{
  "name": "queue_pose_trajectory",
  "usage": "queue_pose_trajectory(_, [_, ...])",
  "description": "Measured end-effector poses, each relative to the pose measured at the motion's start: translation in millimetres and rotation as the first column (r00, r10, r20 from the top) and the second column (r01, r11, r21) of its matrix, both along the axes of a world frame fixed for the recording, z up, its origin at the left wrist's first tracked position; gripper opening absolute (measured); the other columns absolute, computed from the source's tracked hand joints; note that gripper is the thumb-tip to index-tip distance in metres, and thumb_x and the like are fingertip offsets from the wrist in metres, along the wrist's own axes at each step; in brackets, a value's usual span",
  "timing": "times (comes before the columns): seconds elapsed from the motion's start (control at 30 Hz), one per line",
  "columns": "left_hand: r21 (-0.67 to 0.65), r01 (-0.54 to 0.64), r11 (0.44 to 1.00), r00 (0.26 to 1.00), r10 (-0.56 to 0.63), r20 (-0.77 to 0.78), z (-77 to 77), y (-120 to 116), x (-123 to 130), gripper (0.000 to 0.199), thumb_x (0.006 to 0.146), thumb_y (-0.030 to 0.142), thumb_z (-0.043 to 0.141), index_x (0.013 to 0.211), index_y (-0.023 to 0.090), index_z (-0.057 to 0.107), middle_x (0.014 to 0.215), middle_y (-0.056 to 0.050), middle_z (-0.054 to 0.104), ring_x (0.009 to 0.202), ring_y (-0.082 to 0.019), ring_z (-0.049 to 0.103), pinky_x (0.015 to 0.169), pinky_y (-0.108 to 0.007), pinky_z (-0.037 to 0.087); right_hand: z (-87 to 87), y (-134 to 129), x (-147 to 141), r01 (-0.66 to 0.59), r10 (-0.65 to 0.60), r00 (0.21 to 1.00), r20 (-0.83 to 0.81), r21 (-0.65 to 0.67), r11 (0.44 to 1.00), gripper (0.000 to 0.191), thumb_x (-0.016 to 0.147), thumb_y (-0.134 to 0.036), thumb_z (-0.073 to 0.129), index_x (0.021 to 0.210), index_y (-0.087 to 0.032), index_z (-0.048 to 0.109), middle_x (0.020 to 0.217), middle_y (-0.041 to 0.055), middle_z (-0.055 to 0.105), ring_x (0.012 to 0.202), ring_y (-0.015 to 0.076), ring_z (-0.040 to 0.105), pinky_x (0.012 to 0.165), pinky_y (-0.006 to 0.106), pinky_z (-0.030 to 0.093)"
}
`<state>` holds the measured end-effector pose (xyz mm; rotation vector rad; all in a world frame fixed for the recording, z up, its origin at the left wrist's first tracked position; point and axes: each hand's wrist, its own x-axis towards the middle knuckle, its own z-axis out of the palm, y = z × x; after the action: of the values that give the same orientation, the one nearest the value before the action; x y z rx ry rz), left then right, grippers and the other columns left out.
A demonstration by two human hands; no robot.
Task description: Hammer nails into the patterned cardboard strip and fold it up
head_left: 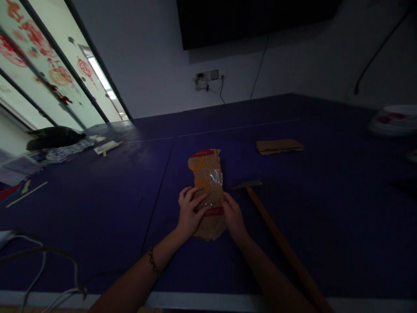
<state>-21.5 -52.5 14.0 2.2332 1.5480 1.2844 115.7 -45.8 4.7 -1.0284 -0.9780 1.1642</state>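
Observation:
A brown paper bag (210, 180) with dark dots, red bands, an orange print and a shiny clear patch lies lengthwise on the purple table (137, 174). Across its lower left part rests my left hand (191, 211), fingers spread over the paper. My right hand (233, 216) is closed on the bag's right edge, thumb on top; its other fingers are partly hidden. Just right of it lies a hammer-like tool (273, 228) with a long wooden handle and a narrow metal head, touched by neither hand.
A folded brown paper piece (280, 146) lies farther back on the right. A white bowl-like thing (395, 119) stands at the right edge. A black bag (55, 137) sits at the far left, and pale cables (44, 261) loop at the near left. Wall sockets (208, 76) are behind.

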Motion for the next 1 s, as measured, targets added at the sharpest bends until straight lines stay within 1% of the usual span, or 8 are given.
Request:
queue_pose_trajectory(0.17, [-0.166, -0.018, 0.986, 0.961, 0.063, 0.271, -3.8, 0.9, -9.6, 0.076, 0.056, 0.036, 0.071, 0.124, 0.028, 0.037, 0.120, -0.007, 0.034, 0.107, -0.023, 0.040, 0.089, -0.040, 0.037, -0.7, 2.1, 2.2, 0.044, -0.048, 0.997, -0.054, -0.061, 0.997, 0.018, 0.065, -0.028, 0.048, 0.076, -0.020, 0.060, 0.078, 0.0011, 0.063, 0.075, 0.0203, 0.055, 0.067, 0.030, 0.042])
queue_pose_trajectory(0.23, [-0.292, 0.070, 0.954, 0.925, 0.048, 0.377, -6.6, 2.2, -14.4, 0.075, 0.058, 0.034, 0.069, 0.125, 0.028, 0.035, 0.109, -0.006, 0.042, 0.092, -0.018, 0.049, 0.081, -0.036, 0.043, 0.4, 1.8, 2.9, 0.071, -0.074, 0.996, -0.049, -0.067, 0.995, 0.020, 0.065, -0.029, 0.048, 0.078, -0.020, 0.060, 0.079, 0.0016, 0.063, 0.075, 0.0204, 0.055, 0.067, 0.030, 0.042])
queue_pose_trajectory(0.37, [-0.440, 0.385, 0.811, 0.792, -0.046, 0.609, -10.6, 7.7, -20.6, 0.061, 0.064, 0.029, 0.065, 0.121, 0.021, 0.043, 0.101, -0.007, 0.054, 0.078, -0.015, 0.056, 0.077, -0.033, 0.046, 1.2, 0.6, 4.3, 0.075, -0.074, 0.997, 0.025, -0.018, 0.997, 0.021, 0.069, -0.030, 0.046, 0.080, -0.019, 0.060, 0.079, 0.0020, 0.064, 0.074, 0.0194, 0.055, 0.068, 0.029, 0.043])
queue_pose_trajectory(0.57, [-0.461, 0.571, 0.680, 0.619, 0.013, 0.786, -9.4, 10.0, -20.1, 0.054, 0.061, 0.021, 0.068, 0.112, 0.018, 0.053, 0.101, -0.006, 0.062, 0.082, -0.018, 0.060, 0.080, -0.034, 0.044, -0.6, 0.2, 7.4, 0.056, -0.057, 0.993, 0.103, 0.016, 0.998, 0.029, 0.070, -0.031, 0.045, 0.089, -0.015, 0.060, 0.091, 0.0063, 0.065, 0.084, 0.0212, 0.056, 0.075, 0.031, 0.043])
queue_pose_trajectory(0.77, [-0.379, 0.657, 0.652, 0.470, 0.039, 0.882, -9.2, 6.8, -14.6, 0.056, 0.056, 0.014, 0.071, 0.109, 0.018, 0.056, 0.104, -0.006, 0.062, 0.092, -0.019, 0.057, 0.086, -0.032, 0.041, 0.2, 0.4, 6.6, 0.009, -0.030, 0.954, 0.298, 0.073, 0.997, 0.039, 0.075, -0.035, 0.039, 0.103, -0.013, 0.056, 0.105, 0.0096, 0.061, 0.096, 0.0215, 0.054, 0.082, 0.033, 0.041])
queue_pose_trajectory(0.83, [-0.375, 0.669, 0.642, 0.447, 0.056, 0.893, -10.6, 4.7, -11.6, 0.053, 0.055, 0.015, 0.072, 0.106, 0.017, 0.058, 0.098, -0.006, 0.064, 0.089, -0.019, 0.059, 0.085, -0.033, 0.042, 3.2, -6.1, 11.9, 0.000, -0.043, 0.884, 0.465, 0.094, 0.996, 0.044, 0.078, -0.036, 0.036, 0.111, -0.012, 0.052, 0.108, 0.0116, 0.059, 0.097, 0.0216, 0.054, 0.083, 0.034, 0.041])
queue_pose_trajectory(0.9, [-0.374, 0.668, 0.643, 0.435, 0.070, 0.898, -12.5, 2.5, -8.4, 0.049, 0.055, 0.017, 0.072, 0.103, 0.016, 0.060, 0.095, -0.007, 0.065, 0.086, -0.019, 0.059, 0.082, -0.033, 0.043, 6.9, -19.4, 25.2, 0.016, -0.089, 0.739, 0.668, 0.115, 0.993, 0.047, 0.079, -0.036, 0.034, 0.117, -0.010, 0.045, 0.103, 0.0135, 0.060, 0.091, 0.0222, 0.056, 0.080, 0.036, 0.043])
queue_pose_trajectory(1.0, [-0.385, 0.654, 0.651, 0.458, 0.063, 0.887, -14.8, 0.3, -4.7, 0.044, 0.057, 0.020, 0.071, 0.100, 0.015, 0.061, 0.094, -0.007, 0.065, 0.082, -0.018, 0.060, 0.079, -0.032, 0.044, 7.9, -49.5, 60.1, 0.127, -0.265, 0.359, 0.895, 0.234, 0.964, 0.046, 0.078, -0.038, 0.036, 0.111, -0.007, 0.047, 0.099, 0.0169, 0.058, 0.091, 0.0269, 0.054, 0.080, 0.041, 0.041])
